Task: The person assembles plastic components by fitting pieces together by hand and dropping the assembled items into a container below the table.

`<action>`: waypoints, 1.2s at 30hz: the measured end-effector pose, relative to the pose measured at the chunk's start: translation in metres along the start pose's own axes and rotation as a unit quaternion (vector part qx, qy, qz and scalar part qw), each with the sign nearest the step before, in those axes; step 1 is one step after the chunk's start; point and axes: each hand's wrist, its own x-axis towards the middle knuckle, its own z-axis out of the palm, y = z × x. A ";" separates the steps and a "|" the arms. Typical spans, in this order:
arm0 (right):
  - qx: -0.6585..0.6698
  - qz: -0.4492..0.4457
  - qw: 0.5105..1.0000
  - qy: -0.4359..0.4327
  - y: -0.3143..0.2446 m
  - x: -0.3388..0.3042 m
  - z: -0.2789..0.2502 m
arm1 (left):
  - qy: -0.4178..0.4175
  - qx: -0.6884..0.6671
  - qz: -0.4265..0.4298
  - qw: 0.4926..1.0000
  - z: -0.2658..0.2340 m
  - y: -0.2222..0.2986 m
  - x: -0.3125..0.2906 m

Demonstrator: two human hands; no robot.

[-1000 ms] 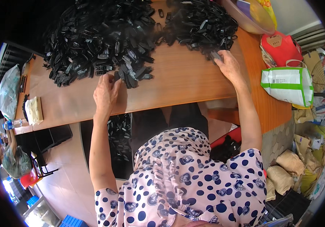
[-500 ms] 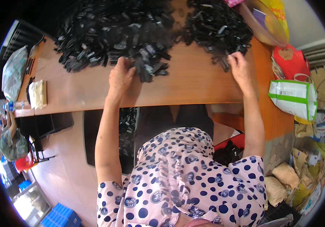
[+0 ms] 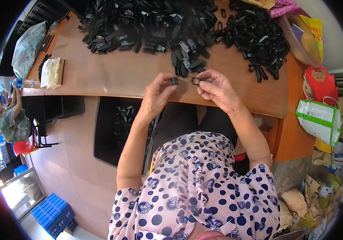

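Between thumb and fingers, my left hand (image 3: 158,93) pinches a small dark plastic part (image 3: 174,81). My right hand (image 3: 218,90) grips a small black plastic frame (image 3: 195,81) a short way to the right of it. The two parts face each other, apart, above the near side of the brown table (image 3: 115,76). Beyond my left hand spreads a large heap of black plastic parts (image 3: 147,24). A smaller heap of black frame-like parts (image 3: 257,38) lies at the right.
A tub of black parts (image 3: 119,128) stands below the table's front edge. On the table's left are a tissue pack (image 3: 52,73) and a clear bottle (image 3: 23,83). A plastic basin (image 3: 299,40) and a white-green bag (image 3: 319,120) are at right. Another person (image 3: 11,116) sits far left.
Both hands have left the heaps and come together near the table's front edge, each now holding a small part. The view has shifted, so the heaps appear farther right.
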 end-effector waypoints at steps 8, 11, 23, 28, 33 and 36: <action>-0.038 0.022 0.999 -0.029 0.010 0.001 0.009 | -0.007 0.149 0.124 0.981 0.014 0.009 -0.011; -0.045 0.029 0.998 -0.031 0.011 -0.002 0.005 | -0.005 0.172 0.133 0.976 0.015 0.008 -0.012; -0.182 0.096 0.979 -0.018 0.001 -0.014 0.003 | -0.019 0.419 0.240 0.876 0.022 0.028 -0.026; -0.141 0.151 0.977 -0.059 0.005 -0.016 -0.013 | -0.044 0.399 0.231 0.886 0.030 0.030 -0.030; -0.026 0.182 0.979 -0.090 0.010 -0.026 -0.010 | -0.055 0.295 0.134 0.945 0.041 0.033 -0.033; 0.007 0.133 0.982 -0.132 0.012 -0.032 -0.002 | -0.021 0.176 0.161 0.971 0.052 0.025 -0.028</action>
